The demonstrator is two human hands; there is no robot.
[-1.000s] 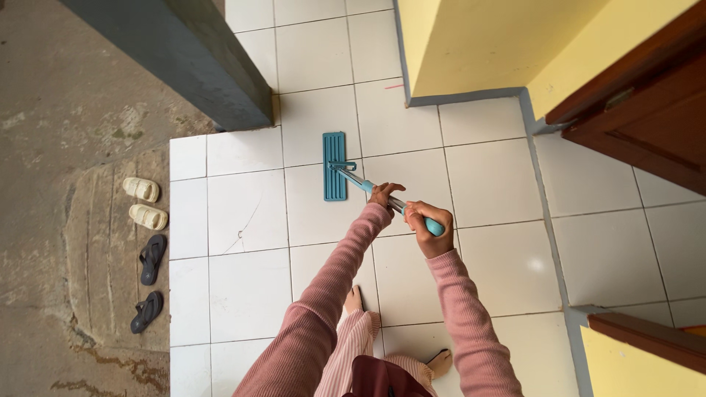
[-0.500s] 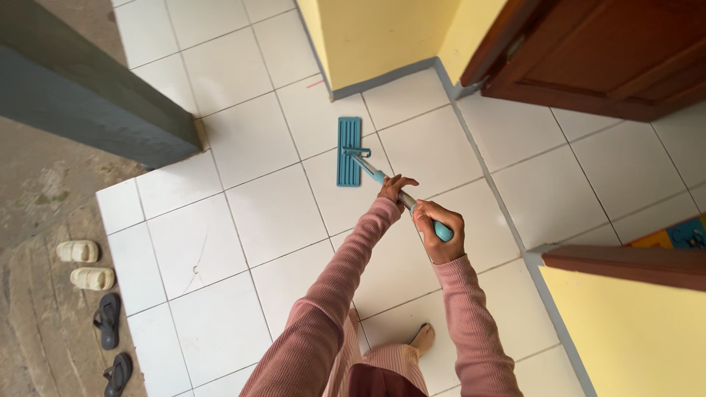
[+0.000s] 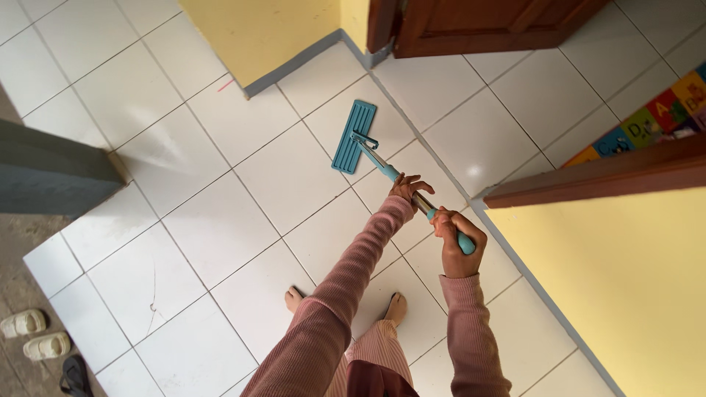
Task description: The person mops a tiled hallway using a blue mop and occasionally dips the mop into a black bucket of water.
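I hold a flat mop with both hands. Its teal rectangular head (image 3: 354, 137) lies flat on the white floor tiles (image 3: 287, 176), close to the grey skirting of a yellow wall. The metal handle (image 3: 375, 159) runs back from the head toward me. My left hand (image 3: 408, 188) grips the shaft lower down, and my right hand (image 3: 456, 246) is closed around the teal grip at the top end. Both arms wear pink ribbed sleeves. My bare feet (image 3: 396, 309) stand on the tiles below.
A yellow wall corner (image 3: 257, 37) stands ahead, with a brown wooden door (image 3: 478, 26) to its right. Another yellow wall (image 3: 625, 294) with a brown frame is on the right, a coloured letter mat (image 3: 647, 117) beyond it. A grey pillar (image 3: 51, 173) and sandals (image 3: 33, 334) are on the left.
The view has swung right and tilted. The mop head has moved toward the yellow wall corner and turned diagonal. Both hands keep their grip on the handle.
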